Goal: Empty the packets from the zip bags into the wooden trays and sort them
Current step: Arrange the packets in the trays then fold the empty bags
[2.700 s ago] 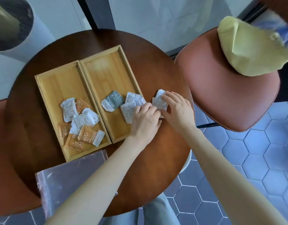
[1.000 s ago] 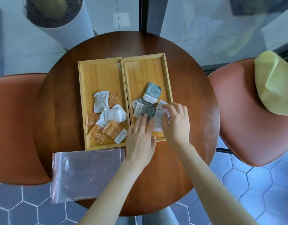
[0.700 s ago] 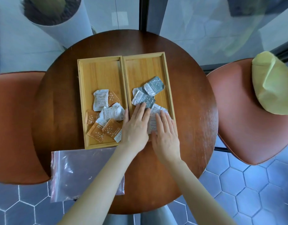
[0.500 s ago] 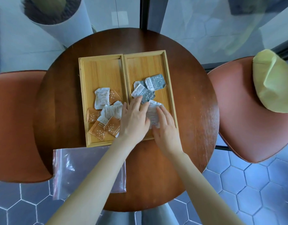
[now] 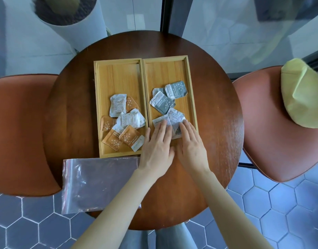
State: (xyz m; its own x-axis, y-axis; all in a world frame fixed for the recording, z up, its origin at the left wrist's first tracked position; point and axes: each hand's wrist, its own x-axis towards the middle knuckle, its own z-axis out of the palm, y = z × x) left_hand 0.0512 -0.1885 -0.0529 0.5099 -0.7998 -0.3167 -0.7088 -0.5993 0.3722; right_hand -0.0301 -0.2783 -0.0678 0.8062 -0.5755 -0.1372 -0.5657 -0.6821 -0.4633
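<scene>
Over the right tray (image 5: 191, 90) both hands, left (image 5: 157, 146) and right (image 5: 189, 145), pressed flat with fingers spread (gripping nothing), apparently corralling grey packets (image 5: 170, 121).

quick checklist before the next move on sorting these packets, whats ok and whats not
1. Orange packets in left tray only: ok.
2. Grey packets in right tray only: ok.
3. Zip bag emptied: ok, lies flat on the table.
4. Left hand and right hand free: ok, both flat on the near packets, gripping nothing.
5. Packets under the hands sorted: cannot tell, partly hidden.
6. Stray packets on the table: ok, none visible.
</scene>
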